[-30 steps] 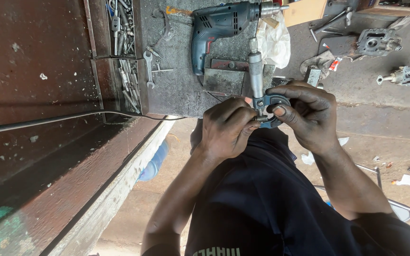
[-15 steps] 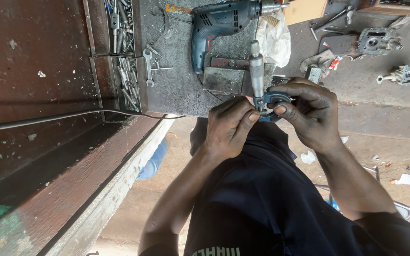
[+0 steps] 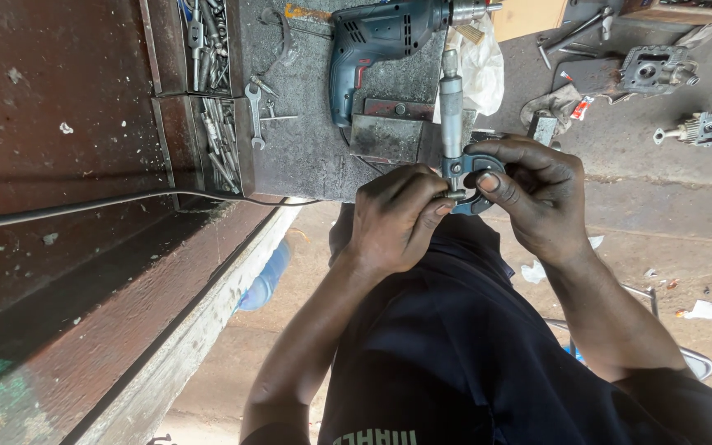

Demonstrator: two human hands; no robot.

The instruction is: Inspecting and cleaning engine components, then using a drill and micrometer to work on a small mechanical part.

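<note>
A micrometer (image 3: pixel 452 115) with a long grey barrel and a dark blue curved frame is held upright in front of me. My right hand (image 3: pixel 537 198) grips its frame from the right, thumb across the front. My left hand (image 3: pixel 395 218) pinches a small metal part at the jaw of the micrometer, just below the barrel. Both hands meet over my dark-clothed lap.
A blue electric drill (image 3: pixel 385 41) lies on the grey bench top (image 3: pixel 306 140) beyond the hands, next to a metal block (image 3: pixel 387 132). Wrenches (image 3: pixel 255 111) and trays of tools (image 3: pixel 212 91) sit at left. Engine parts (image 3: pixel 657 70) lie on the floor at right.
Both hands and the micrometer have shifted slightly, staying together; the grip on the tool is the same.
</note>
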